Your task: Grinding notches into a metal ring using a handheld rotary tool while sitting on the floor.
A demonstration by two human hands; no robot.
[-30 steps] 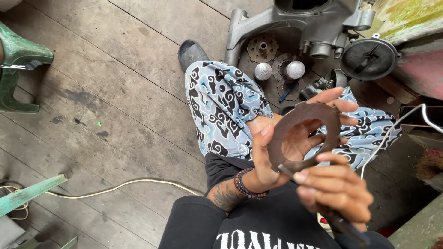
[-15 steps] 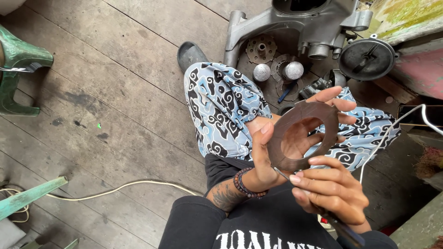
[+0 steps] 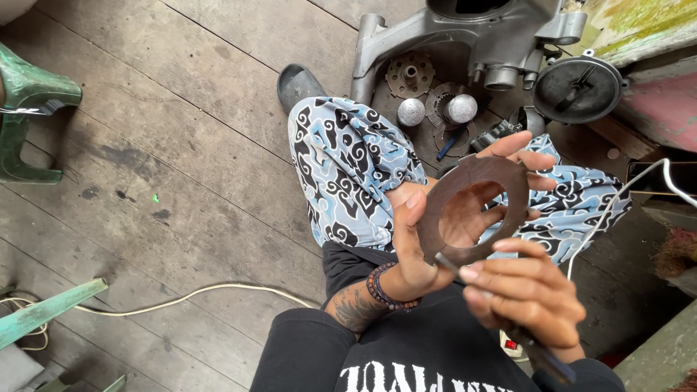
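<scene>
Wooden floorboards (image 3: 181, 109) are stretching across the whole scene, with a grey metal engine casing (image 3: 465, 36) lying at the far side and a round black cover (image 3: 577, 87) sitting to its right. A green plastic chair (image 3: 29, 109) is standing at the far left, and a pale cable (image 3: 181, 297) is trailing over the near boards. The person is sitting with legs in blue patterned trousers (image 3: 348, 167) stretched toward the casing. Two small silvery domed parts (image 3: 435, 110) are resting among gear pieces near the casing.

The left hand (image 3: 428, 232) is curling around a dark brown ring-shaped disc (image 3: 475, 210), thumb on its left edge and fingers spread behind it, holding it upright over the lap. The right hand (image 3: 526, 294) is closing tightly around a thin dark tool (image 3: 508, 327), its tip touching the disc's lower rim.
</scene>
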